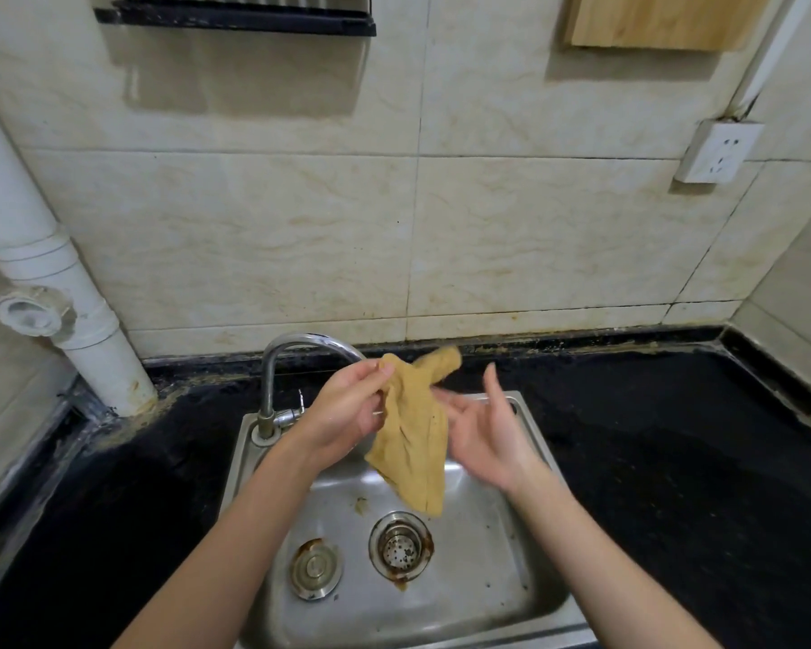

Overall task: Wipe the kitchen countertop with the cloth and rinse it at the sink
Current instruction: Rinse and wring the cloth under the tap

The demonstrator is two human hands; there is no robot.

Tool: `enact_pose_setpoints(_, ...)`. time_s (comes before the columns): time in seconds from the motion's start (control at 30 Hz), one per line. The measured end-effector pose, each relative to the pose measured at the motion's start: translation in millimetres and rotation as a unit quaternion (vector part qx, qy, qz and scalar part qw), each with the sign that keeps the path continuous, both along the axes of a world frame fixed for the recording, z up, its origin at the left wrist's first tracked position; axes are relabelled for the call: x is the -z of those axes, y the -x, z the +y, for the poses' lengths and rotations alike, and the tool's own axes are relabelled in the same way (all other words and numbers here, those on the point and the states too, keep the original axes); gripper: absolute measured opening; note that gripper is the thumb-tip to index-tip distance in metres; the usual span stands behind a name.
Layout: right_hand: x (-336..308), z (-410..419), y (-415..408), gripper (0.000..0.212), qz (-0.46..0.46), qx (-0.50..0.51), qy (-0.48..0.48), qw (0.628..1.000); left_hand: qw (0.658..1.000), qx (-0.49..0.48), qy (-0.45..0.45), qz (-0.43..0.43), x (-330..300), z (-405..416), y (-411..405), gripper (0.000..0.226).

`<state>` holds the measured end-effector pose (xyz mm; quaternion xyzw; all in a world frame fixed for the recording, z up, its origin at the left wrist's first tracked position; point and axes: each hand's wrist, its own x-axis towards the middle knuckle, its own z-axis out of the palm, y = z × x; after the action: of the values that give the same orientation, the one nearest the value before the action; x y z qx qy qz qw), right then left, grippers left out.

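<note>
We stood over a black stone countertop (651,461) and steel sink (502,578). Our left hand (347,409) pinched the hanging tan cloth (413,442) above the basin; our right hand (483,428) spread its fingers apart beside it.

White pipe (43,255), wall socket (717,152), wooden board (666,18).
</note>
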<state>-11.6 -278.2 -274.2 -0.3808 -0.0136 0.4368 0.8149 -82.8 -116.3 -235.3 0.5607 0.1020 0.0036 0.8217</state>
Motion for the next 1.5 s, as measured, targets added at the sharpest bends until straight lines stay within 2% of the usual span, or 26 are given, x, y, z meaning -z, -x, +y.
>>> enact_pose_setpoints(0.07,18.2,-0.9,11.9,0.086,0.043,-0.056,-0.01,0.997,0.997,-0.007,-0.065,0.03,4.0,2.9,0.9,0.015)
enact_pose_setpoints(0.1,20.6,-1.0,15.6,0.074,0.034,-0.05,0.011,0.998,0.994,-0.017,-0.093,0.054,6.3,5.2,1.4,0.018)
enact_pose_setpoints(0.2,15.7,-0.9,16.0,0.01,-0.027,0.007,0.115,0.993,0.983,-0.042,-0.134,0.114,15.0,12.4,4.6,0.022)
enact_pose_setpoints(0.23,17.0,-1.8,14.0,0.005,-0.031,0.029,0.142,0.989,0.981,-0.043,-0.141,0.129,18.2,14.4,5.9,0.022)
enact_pose_setpoints(0.37,20.8,-7.6,12.4,0.021,-0.067,0.055,0.233,0.969,0.971,-0.031,-0.175,0.157,30.3,14.8,8.7,0.024)
enact_pose_setpoints(0.43,20.9,-8.0,12.0,0.025,-0.096,0.076,0.266,0.956,0.974,-0.046,-0.163,0.153,35.6,13.7,6.9,0.026)
enact_pose_setpoints(0.57,24.6,-8.6,7.7,0.02,-0.116,0.104,0.288,0.945,0.979,-0.099,-0.107,0.14,43.2,6.5,0.9,0.031)
enact_pose_setpoints(0.7,35.7,-8.6,4.3,0.023,-0.135,0.111,0.345,0.922,0.972,-0.129,-0.146,0.128,53.6,-0.6,-1.2,0.038)
enact_pose_setpoints(0.8,51.1,-11.2,3.6,0.03,-0.058,0.139,0.301,0.942,0.968,-0.134,-0.152,0.148,64.1,-9.9,-1.5,0.038)
enact_pose_setpoints(0.9,61.3,-15.9,4.6,0.036,0.013,0.131,0.241,0.962,0.969,-0.149,-0.058,0.19,71.1,-16.0,-1.2,0.048)
enact_pose_setpoints(0.97,61.3,-18.6,4.1,0.04,0.025,0.115,0.211,0.971,0.969,-0.148,-0.04,0.193,71.5,-15.6,0.4,0.057)
enact_pose_setpoints(1.03,49.7,-19.7,4.5,0.042,0.016,0.114,0.171,0.979,0.976,-0.138,-0.063,0.155,61.7,-14.7,3.1,0.063)
enact_pose_setpoints(1.1,27.2,-21.9,8.0,0.048,-0.06,0.136,0.134,0.98,0.982,-0.142,-0.104,0.07,42.9,-12.2,6.9,0.062)
enact_pose_setpoints(1.2,-15.5,-30.9,18.1,0.053,-0.252,0.152,0.051,0.954,0.982,-0.119,-0.133,-0.068,9.0,-4.5,11.3,0.049)
enact_pose_setpoints(1.33,-37.4,-36.6,23.3,0.03,-0.479,0.172,0.111,0.854,0.972,-0.093,-0.175,-0.129,-5.0,0.2,14.9,0.043)
enact_pose_setpoints(1.4,-36.0,-35.5,22.2,0.032,-0.515,0.174,0.125,0.83,0.969,-0.102,-0.192,-0.121,0.4,1.1,13.3,0.046)
enact_pose_setpoints(1.5,-28.5,-32.6,18.3,0.044,-0.507,0.158,0.156,0.833,0.977,-0.102,-0.157,-0.101,9.0,0.9,9.7,0.044)
